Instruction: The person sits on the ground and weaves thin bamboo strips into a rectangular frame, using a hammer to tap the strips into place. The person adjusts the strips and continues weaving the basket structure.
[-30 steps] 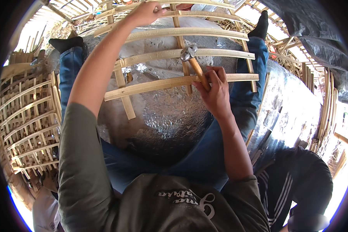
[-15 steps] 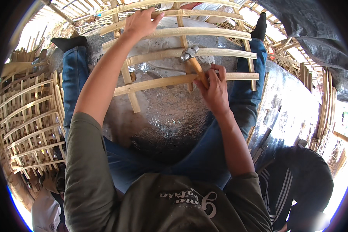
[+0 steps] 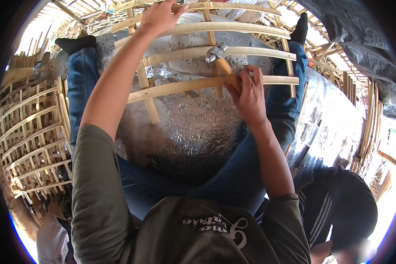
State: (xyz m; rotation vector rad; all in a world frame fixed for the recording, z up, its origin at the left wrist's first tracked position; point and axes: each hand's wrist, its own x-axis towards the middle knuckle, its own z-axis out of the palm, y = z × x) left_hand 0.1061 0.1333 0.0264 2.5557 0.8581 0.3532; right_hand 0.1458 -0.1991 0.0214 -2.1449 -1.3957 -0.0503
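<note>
Sitting with legs spread around a bamboo slat frame (image 3: 207, 83) on silvery matting (image 3: 193, 127), the person grips a wooden-handled hammer (image 3: 220, 59) tightly in the right hand (image 3: 248, 94), its head against a slat. Up top, the left hand (image 3: 160, 15) clasps a far slat.

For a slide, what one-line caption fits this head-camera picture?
Seated person's left hand steadies a bamboo slat frame while the right hand holds a wooden-handled hammer against it.
</note>
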